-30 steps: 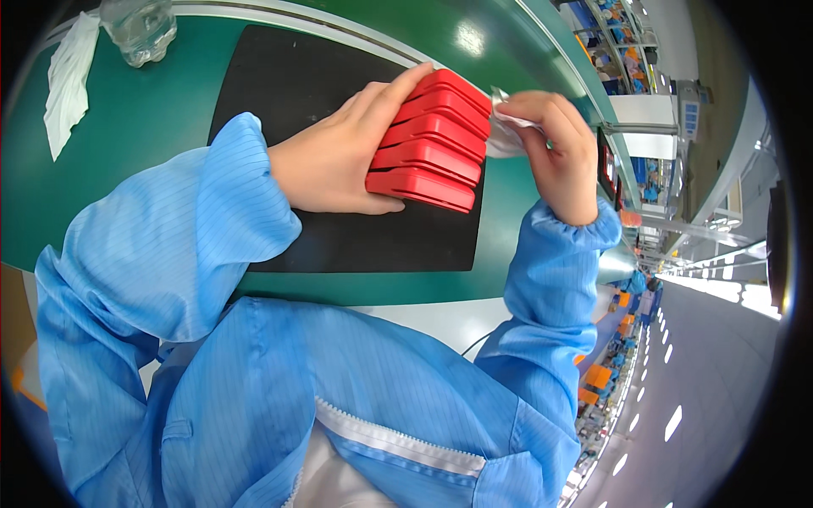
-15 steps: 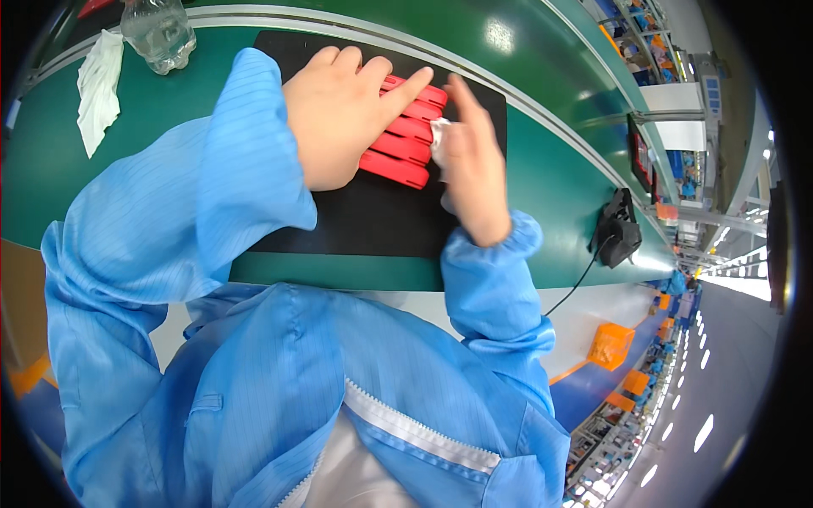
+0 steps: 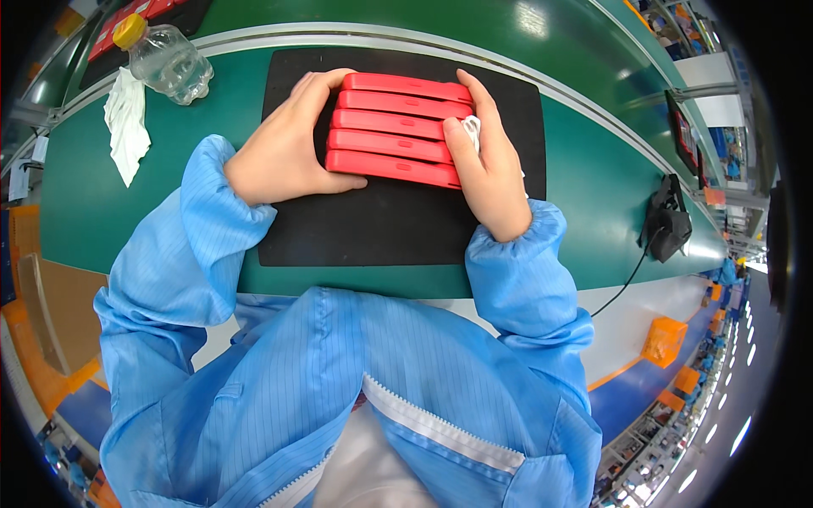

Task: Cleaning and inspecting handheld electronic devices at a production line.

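Observation:
Several slim red plastic cases stand side by side in a row, their long narrow sides facing up, over a black mat. Around the left end of the row is my left hand, fingers at the far side and thumb at the near case. My right hand clasps the right end, its thumb pressing on the cases. A crumpled white piece, perhaps a wipe, is tucked between that thumb and fingers; most of it is hidden.
On the green table, a plastic bottle with a yellow cap lies at the far left beside a white cloth. A black device with a cable sits at the right. Beyond runs a metal rail.
My left hand has moved off the top of the red cases to their left end. My right hand now grips their right end. The row has turned so its long sides show.

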The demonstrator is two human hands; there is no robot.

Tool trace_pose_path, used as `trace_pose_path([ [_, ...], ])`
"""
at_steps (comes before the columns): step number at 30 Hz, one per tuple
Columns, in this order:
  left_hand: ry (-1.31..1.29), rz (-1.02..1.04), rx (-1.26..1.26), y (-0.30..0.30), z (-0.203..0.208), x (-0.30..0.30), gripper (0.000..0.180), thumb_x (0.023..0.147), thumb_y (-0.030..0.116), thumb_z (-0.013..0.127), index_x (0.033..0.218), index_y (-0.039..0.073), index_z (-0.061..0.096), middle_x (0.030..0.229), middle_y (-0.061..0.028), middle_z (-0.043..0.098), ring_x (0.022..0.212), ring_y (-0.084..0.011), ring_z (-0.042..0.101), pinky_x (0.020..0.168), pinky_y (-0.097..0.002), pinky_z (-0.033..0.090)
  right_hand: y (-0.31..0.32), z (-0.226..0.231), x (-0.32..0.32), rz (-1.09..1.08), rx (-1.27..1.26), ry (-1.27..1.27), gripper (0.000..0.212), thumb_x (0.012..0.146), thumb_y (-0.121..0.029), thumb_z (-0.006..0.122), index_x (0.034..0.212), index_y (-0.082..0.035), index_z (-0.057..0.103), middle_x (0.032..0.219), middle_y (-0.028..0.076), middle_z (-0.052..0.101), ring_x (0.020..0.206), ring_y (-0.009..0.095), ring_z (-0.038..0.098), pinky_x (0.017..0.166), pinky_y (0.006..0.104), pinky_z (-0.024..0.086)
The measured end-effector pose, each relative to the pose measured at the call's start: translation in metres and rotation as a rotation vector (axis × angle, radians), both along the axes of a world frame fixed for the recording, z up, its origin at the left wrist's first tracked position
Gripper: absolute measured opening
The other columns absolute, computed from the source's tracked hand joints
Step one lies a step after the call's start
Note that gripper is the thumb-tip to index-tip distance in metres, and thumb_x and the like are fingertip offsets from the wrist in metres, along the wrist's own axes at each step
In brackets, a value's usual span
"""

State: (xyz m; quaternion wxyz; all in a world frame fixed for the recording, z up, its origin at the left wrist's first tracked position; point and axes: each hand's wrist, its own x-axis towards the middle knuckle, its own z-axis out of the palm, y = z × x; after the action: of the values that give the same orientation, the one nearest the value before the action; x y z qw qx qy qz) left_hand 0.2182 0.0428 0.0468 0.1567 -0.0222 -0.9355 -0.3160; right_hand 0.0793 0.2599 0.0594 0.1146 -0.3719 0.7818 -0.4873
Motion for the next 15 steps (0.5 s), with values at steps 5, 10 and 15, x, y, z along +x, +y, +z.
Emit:
trace_pose_path([
  [5, 0.088, -0.193, 0.175, 0.03, 0.044, -0.023, 0.097, 0.058, 0.006, 0.086, 0.144, 0.004, 0.041, 0.138, -0.0176, 0.043, 0.127, -0.0328, 0.049, 0.108, -0.0376, 0.042, 0.025, 0.022, 0.002, -0.08, -0.006, 0.27, 0.041, 0.1, -0.019, 0.052, 0.138, -0.003, 0.054, 0.139, 0.02, 0.057, 0.118, 0.034, 0.063, 0.098, 0.0369, 0.051],
  [10, 0.132, -0.326, 0.363, 0.053, 0.029, -0.061, 0.115, 0.063, 0.011, 0.088, 0.157, 0.007, 0.021, 0.147, -0.0206, 0.036, 0.137, -0.0351, 0.041, 0.114, -0.0405, 0.037, 0.028, 0.008, 0.007, -0.15, -0.351, -0.253, 0.054, 0.11, -0.034, 0.029, 0.143, 0.005, 0.048, 0.128, 0.016, 0.063, 0.112, 0.022, 0.063, 0.098, 0.032, 0.049],
  [15, 0.048, -0.376, 0.435, 0.07, -0.008, -0.079, 0.138, 0.06, 0.02, 0.096, 0.158, 0.009, -0.001, 0.155, -0.0231, 0.027, 0.144, -0.0396, 0.033, 0.119, -0.0438, 0.032, 0.024, -0.009, 0.006, -0.176, -0.49, -0.301, 0.055, 0.111, -0.034, 0.026, 0.145, 0.004, 0.045, 0.125, 0.014, 0.064, 0.111, 0.018, 0.063, 0.096, 0.0304, 0.05],
])
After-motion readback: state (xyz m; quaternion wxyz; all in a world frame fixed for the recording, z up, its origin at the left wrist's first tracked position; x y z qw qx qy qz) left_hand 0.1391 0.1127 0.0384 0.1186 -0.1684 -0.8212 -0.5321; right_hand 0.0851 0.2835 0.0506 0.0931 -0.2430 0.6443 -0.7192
